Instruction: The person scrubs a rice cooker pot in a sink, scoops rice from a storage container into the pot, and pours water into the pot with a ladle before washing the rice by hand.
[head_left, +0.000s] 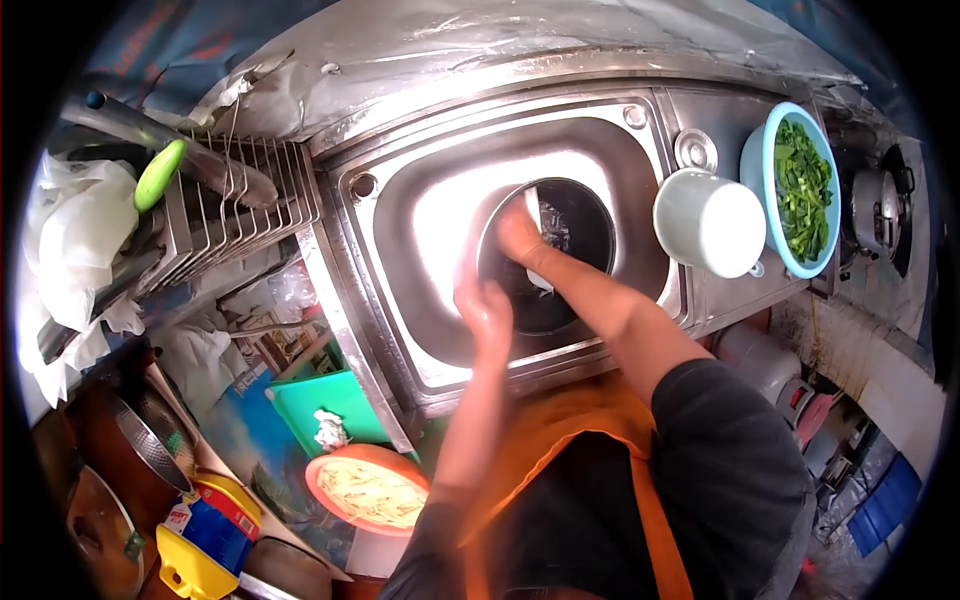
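Note:
A dark round pot (590,235) stands in the steel sink (410,230). My right hand (519,232) reaches inside it, fingers closed around a white object (540,282) that I cannot identify, possibly a cloth or sponge. Water or suds glint beside that hand at the pot's bottom. At the pot's left outer side is my left hand (484,308), blurred by motion, its fingers near the rim; its exact grip does not show.
Right of the sink are a white pot (710,223), a metal lid (696,150) and a blue bowl (752,165) of chopped greens. A dish rack (235,200) stands left. Below are an orange bowl (318,478), a green board (300,405) and a yellow container (190,560).

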